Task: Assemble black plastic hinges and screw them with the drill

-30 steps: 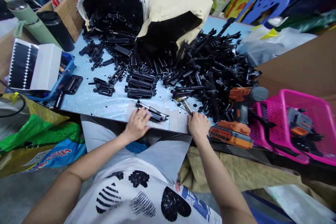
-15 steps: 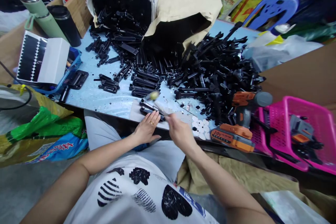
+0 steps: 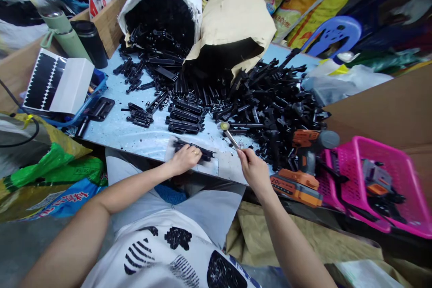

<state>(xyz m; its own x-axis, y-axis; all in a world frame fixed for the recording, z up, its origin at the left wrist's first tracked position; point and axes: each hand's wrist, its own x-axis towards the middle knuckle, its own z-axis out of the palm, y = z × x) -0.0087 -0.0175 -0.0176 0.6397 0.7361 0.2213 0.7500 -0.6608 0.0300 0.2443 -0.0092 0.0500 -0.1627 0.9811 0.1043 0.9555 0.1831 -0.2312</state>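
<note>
My left hand point(image 3: 185, 158) is closed on a long black plastic part point(image 3: 195, 149) lying on a white pad at the near edge of the pale blue table point(image 3: 114, 128). My right hand point(image 3: 252, 167) grips the handle of a small hammer point(image 3: 228, 133), whose yellowish head is raised above the table, to the right of the black part. Stacked black parts point(image 3: 185, 117) lie just behind my left hand. A big heap of loose black parts point(image 3: 276, 94) spreads right of the hammer.
Two sacks of black parts, one white point(image 3: 162, 4), one tan point(image 3: 232, 22), lie open at the table's back. An orange cordless drill point(image 3: 300, 166) and a pink basket point(image 3: 378, 184) sit right. A sticker sheet point(image 3: 57, 83) in a blue tray and two flasks stand left.
My right hand swung the hammer in over the black part, then drew back right with the head raised. My left hand stayed on the part, fingers curling tighter.
</note>
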